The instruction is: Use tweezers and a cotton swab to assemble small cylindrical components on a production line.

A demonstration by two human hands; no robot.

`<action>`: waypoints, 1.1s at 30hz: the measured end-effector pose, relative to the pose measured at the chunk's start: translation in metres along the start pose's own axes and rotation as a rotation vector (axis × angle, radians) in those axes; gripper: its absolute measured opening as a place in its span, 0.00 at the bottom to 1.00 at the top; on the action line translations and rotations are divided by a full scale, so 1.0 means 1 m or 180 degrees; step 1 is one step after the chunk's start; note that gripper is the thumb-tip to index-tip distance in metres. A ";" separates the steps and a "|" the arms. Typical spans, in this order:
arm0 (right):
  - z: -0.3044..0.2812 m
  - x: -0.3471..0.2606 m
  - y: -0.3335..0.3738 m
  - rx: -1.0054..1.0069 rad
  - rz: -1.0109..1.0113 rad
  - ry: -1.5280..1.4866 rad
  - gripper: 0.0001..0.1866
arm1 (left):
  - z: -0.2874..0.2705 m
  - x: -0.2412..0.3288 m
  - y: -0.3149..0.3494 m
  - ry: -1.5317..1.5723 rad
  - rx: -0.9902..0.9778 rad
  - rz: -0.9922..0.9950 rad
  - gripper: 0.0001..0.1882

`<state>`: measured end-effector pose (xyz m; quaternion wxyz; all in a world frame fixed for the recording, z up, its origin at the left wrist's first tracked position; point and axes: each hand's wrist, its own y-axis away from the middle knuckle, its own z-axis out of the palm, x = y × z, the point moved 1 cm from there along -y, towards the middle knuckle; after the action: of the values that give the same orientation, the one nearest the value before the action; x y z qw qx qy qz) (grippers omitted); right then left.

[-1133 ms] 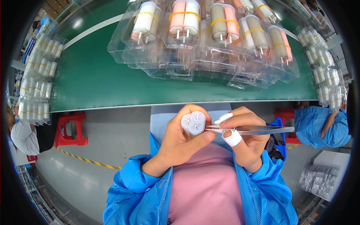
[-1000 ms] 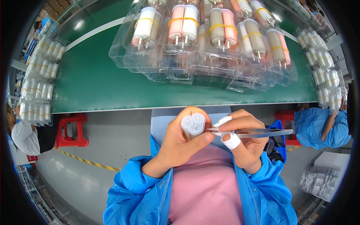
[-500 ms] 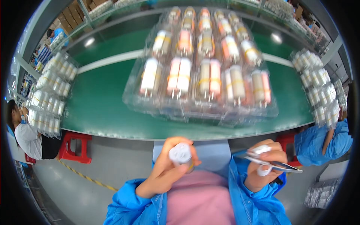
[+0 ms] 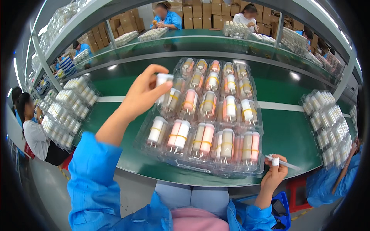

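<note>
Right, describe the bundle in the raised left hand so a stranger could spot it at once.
Start at the green conveyor belt and the clear plastic tray of banded cylinder bundles on it. Over the tray's left side, the left hand pinches a white bundle. It alone is lifted in fingers; the others sit in tray pockets.

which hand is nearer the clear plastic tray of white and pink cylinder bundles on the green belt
Left. The left hand is over the clear plastic tray, holding a white cylinder bundle above its upper-left pockets. The right hand sits just off its lower-right corner, holding tweezers.
</note>
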<state>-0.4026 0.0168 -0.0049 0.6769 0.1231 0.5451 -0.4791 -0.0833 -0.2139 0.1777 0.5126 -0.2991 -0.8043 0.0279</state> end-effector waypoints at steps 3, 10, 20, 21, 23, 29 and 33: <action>0.000 -0.002 0.002 -0.0165 0.0010 0.0037 0.05 | 0.007 -0.024 -0.066 -0.1155 0.0122 -0.0149 0.20; -0.001 -0.006 0.004 -0.0243 -0.0012 -0.0005 0.06 | 0.037 -0.050 -0.123 -0.3022 0.0167 -0.0174 0.28; 0.002 -0.007 0.003 -0.0415 -0.0072 0.0057 0.06 | 0.053 -0.047 -0.122 -0.3381 0.0165 0.0478 0.21; 0.002 -0.007 0.003 -0.0422 -0.0082 0.0017 0.06 | 0.057 -0.047 -0.121 -0.3201 0.0324 0.0663 0.21; 0.002 -0.007 0.003 -0.0339 -0.0157 0.0016 0.05 | 0.067 -0.048 -0.115 -0.3142 -0.0062 0.0849 0.22; 0.000 -0.001 0.001 -0.0352 -0.0287 -0.0007 0.06 | 0.070 -0.036 -0.104 -0.1951 -0.0603 0.1054 0.25; -0.004 0.002 0.001 -0.0316 -0.0313 0.0028 0.06 | 0.058 -0.008 -0.092 -0.1309 0.0269 0.1238 0.25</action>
<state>-0.4045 0.0194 -0.0085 0.6555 0.0646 0.5765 -0.4836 -0.1717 -0.2780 0.1762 0.3357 -0.4143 -0.8171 0.2193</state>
